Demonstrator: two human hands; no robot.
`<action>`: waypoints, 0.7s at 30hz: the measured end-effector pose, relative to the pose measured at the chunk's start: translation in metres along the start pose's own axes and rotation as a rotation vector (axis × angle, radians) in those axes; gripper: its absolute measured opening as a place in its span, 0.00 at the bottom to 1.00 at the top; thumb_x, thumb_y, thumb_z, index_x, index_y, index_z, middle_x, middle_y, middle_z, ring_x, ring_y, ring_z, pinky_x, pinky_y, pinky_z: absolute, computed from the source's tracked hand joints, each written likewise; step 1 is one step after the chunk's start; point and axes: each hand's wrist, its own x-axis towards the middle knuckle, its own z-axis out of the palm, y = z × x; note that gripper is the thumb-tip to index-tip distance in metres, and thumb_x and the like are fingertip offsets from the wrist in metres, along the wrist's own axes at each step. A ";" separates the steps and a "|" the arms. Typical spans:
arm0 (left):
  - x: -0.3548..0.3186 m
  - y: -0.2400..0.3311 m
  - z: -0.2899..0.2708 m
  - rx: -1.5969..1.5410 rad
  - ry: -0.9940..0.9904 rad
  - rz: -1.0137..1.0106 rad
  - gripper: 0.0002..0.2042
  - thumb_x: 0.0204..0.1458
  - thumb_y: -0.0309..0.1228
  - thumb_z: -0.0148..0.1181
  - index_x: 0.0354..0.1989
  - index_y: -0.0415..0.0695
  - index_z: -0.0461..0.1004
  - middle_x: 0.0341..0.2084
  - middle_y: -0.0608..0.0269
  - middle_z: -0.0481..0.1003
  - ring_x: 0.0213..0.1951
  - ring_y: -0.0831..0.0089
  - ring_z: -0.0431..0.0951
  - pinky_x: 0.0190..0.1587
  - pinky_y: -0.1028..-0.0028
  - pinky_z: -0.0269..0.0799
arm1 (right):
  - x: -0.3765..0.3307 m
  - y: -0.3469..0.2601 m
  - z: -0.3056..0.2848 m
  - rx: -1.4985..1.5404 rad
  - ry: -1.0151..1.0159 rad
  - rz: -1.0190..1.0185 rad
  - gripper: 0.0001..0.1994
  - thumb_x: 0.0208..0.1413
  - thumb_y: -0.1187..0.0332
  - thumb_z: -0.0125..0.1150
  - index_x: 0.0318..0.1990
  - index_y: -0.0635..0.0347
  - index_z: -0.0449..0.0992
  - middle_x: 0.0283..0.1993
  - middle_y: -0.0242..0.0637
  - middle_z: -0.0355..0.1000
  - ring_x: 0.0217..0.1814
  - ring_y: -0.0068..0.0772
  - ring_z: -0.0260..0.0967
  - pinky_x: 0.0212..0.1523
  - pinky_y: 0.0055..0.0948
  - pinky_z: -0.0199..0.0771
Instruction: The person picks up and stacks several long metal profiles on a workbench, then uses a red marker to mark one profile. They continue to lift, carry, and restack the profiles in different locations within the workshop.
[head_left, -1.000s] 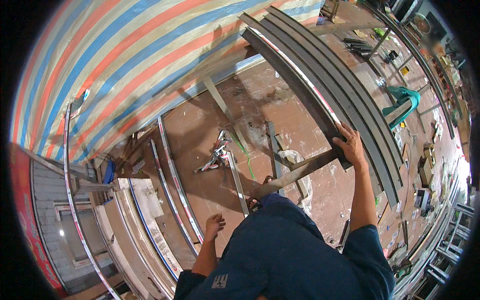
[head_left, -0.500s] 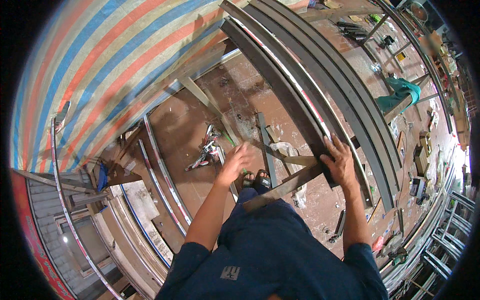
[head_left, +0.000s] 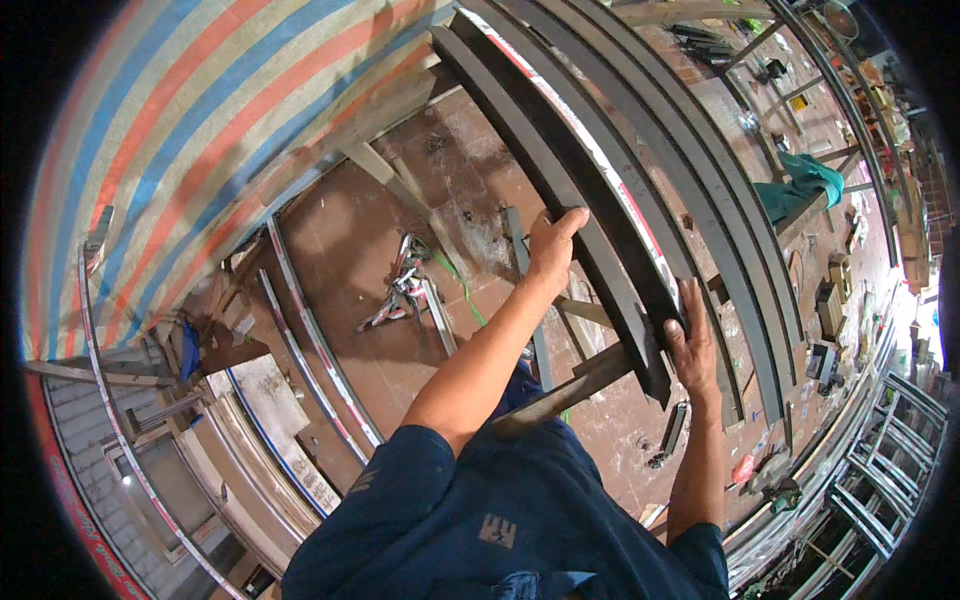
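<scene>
My left hand [head_left: 553, 248] is wrapped round the left edge of a long dark metal bar [head_left: 610, 290], thumb over its top. This bar lies leftmost in a row, and its hollow, channel-like side shows. At its near end my right hand [head_left: 694, 345] rests against the right side, fingers stretched out and thumb towards the bar. A white-and-red strip [head_left: 600, 155] runs along the bar's right side, up to my right fingertips. Under the near end is a wooden support beam [head_left: 560, 390].
More dark metal bars [head_left: 722, 205] lie side by side to the right. A striped tarpaulin [head_left: 230, 130] hangs at left. Metal clutter [head_left: 403, 285] lies on the brown floor, beside long strips [head_left: 318, 345]. A green cloth [head_left: 808, 185] drapes over a beam at right.
My left hand has moved right from above the floor and taken hold of the leftmost bar. That bar has turned, showing its hollow side. My right hand has shifted slightly, fingers now straighter.
</scene>
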 end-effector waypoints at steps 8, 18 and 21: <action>-0.035 0.004 -0.027 0.035 0.080 0.054 0.17 0.56 0.29 0.69 0.52 0.37 0.75 0.44 0.61 0.79 0.44 0.72 0.78 0.50 0.68 0.75 | 0.003 -0.012 0.022 -0.693 0.004 0.007 0.45 0.53 0.60 0.77 0.77 0.53 0.61 0.74 0.47 0.65 0.75 0.56 0.63 0.73 0.50 0.64; -0.043 0.014 -0.034 0.146 0.114 0.037 0.17 0.55 0.31 0.71 0.50 0.38 0.78 0.43 0.63 0.80 0.45 0.72 0.78 0.52 0.68 0.73 | 0.037 -0.022 0.014 -0.667 0.080 0.064 0.36 0.43 0.62 0.76 0.62 0.61 0.70 0.50 0.53 0.78 0.50 0.61 0.78 0.49 0.50 0.79; -0.039 0.011 -0.040 0.143 0.102 0.017 0.18 0.56 0.31 0.71 0.51 0.36 0.76 0.43 0.60 0.80 0.43 0.70 0.79 0.50 0.67 0.74 | 0.048 -0.061 -0.020 -0.472 -0.060 0.206 0.31 0.44 0.63 0.74 0.56 0.65 0.73 0.39 0.56 0.80 0.42 0.62 0.80 0.43 0.50 0.79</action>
